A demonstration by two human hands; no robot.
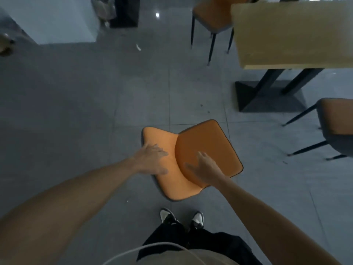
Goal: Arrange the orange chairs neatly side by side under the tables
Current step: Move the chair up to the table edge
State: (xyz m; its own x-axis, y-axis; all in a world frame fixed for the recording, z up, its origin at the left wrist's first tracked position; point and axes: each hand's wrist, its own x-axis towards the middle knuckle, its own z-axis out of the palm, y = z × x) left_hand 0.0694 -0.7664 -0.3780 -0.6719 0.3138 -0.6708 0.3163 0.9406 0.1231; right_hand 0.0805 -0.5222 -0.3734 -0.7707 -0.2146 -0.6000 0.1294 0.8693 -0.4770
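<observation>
An orange chair [208, 146] stands on the grey floor just in front of my feet, seen from above, its backrest toward me and its seat pointing to the upper right. My left hand [152, 159] hovers over the backrest with fingers spread. My right hand [205, 167] is over the seat near the fold, fingers apart; whether either hand touches the chair I cannot tell. A wooden table [290, 33] stands at the upper right. A second orange chair [212, 14] is at the table's far left side, and a third orange chair [338, 119] at the right edge.
The table's black base [254, 96] rests on the tiles between the chairs. A white wall block [57, 20] and a dark bin [126, 12] with a plastic bag stand at the top left. Open tiled floor [76, 102] spreads to the left.
</observation>
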